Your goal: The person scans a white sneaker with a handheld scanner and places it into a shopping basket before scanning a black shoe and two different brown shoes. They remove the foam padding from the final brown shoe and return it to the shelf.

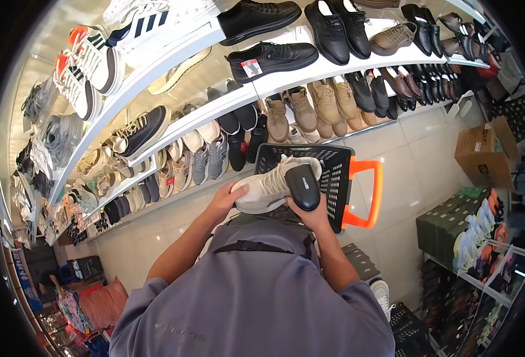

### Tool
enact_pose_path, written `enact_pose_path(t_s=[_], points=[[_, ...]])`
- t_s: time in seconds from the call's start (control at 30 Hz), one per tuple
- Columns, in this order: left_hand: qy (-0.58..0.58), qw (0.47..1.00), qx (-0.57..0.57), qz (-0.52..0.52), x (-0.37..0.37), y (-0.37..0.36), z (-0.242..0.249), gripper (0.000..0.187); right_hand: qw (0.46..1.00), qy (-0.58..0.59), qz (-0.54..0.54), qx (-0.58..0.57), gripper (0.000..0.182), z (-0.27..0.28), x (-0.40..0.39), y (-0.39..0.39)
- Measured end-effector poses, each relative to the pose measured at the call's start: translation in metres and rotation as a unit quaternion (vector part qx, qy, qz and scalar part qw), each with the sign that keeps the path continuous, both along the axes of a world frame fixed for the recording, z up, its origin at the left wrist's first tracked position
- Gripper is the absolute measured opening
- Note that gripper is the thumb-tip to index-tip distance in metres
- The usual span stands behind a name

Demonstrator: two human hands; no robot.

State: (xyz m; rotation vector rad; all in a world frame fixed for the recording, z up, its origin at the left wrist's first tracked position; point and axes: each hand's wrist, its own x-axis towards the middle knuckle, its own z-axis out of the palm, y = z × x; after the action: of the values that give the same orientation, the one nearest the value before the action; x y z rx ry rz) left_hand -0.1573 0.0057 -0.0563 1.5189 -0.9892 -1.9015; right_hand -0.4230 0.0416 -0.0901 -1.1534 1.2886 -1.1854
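A beige lace-up sneaker point(265, 187) is held in front of my body, its toe to the left and its collar to the right. My left hand point(222, 202) grips the toe end, thumb over the upper. In my right hand point(311, 212) is a black shoe-shine sponge point(303, 187), an oval piece with small pale lettering, held up against the heel side of the sneaker. The fingers under it are partly hidden. Behind the sneaker stands a black perforated shopping basket point(339, 178) with an orange handle point(372, 193).
White shelves point(194, 122) full of shoes run across the front and left. Tan ankle boots point(325, 101) line the lower tier. On the right are a cardboard box point(482, 149), dark green shoeboxes point(447, 229) and a wire rack point(482, 285). Tiled floor point(402, 146) lies between.
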Motion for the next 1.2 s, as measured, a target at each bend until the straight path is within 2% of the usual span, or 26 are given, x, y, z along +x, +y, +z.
enact_pose_path(t_s=[0.2,0.33,0.4,0.53,0.57,0.67,0.7,0.8,0.87,0.93,1.0,1.2], points=[[0.026,0.998,0.054,0.000,-0.006,-0.009,-0.003,0.052,0.999,-0.015,-0.023,0.034,0.031,0.018,-0.001,-0.004],[-0.013,0.997,0.057,-0.056,0.009,-0.025,-0.025,0.054,0.998,-0.010,-0.061,0.007,0.023,0.018,0.015,-0.003],[-0.105,0.982,0.011,-0.155,0.023,-0.040,-0.031,0.049,0.994,-0.033,-0.083,0.060,0.023,0.012,0.025,0.000],[-0.103,0.982,-0.078,-0.136,0.062,-0.086,-0.035,0.041,0.992,-0.007,-0.101,0.072,0.022,0.015,0.051,-0.005],[-0.122,0.977,-0.147,-0.095,0.077,-0.103,-0.031,0.038,0.992,-0.008,-0.102,0.075,0.024,0.010,0.057,-0.005],[-0.191,0.932,-0.308,0.026,0.120,-0.162,-0.009,0.032,0.992,0.033,-0.116,0.046,0.024,0.026,0.085,-0.013],[-0.238,0.894,-0.376,0.047,0.134,-0.183,0.004,0.031,0.990,0.026,-0.120,0.071,0.024,0.019,0.092,-0.012],[-0.357,0.745,-0.550,0.125,0.163,-0.242,0.037,0.028,0.986,0.052,-0.119,0.100,0.024,0.022,0.113,-0.015],[-0.461,0.635,-0.612,0.097,0.176,-0.273,0.058,0.027,0.985,0.044,-0.125,0.109,0.024,0.023,0.123,-0.018],[-0.455,0.633,-0.619,0.095,0.180,-0.304,0.060,0.027,0.981,0.100,-0.122,0.112,0.025,0.031,0.132,-0.022],[-0.456,0.623,-0.629,0.091,0.178,-0.336,0.062,0.027,0.980,0.099,-0.141,0.104,0.026,0.030,0.140,-0.024],[-0.452,0.590,-0.666,0.064,0.196,-0.347,0.063,0.028,0.974,0.099,-0.195,0.066,0.030,0.043,0.159,-0.033]])
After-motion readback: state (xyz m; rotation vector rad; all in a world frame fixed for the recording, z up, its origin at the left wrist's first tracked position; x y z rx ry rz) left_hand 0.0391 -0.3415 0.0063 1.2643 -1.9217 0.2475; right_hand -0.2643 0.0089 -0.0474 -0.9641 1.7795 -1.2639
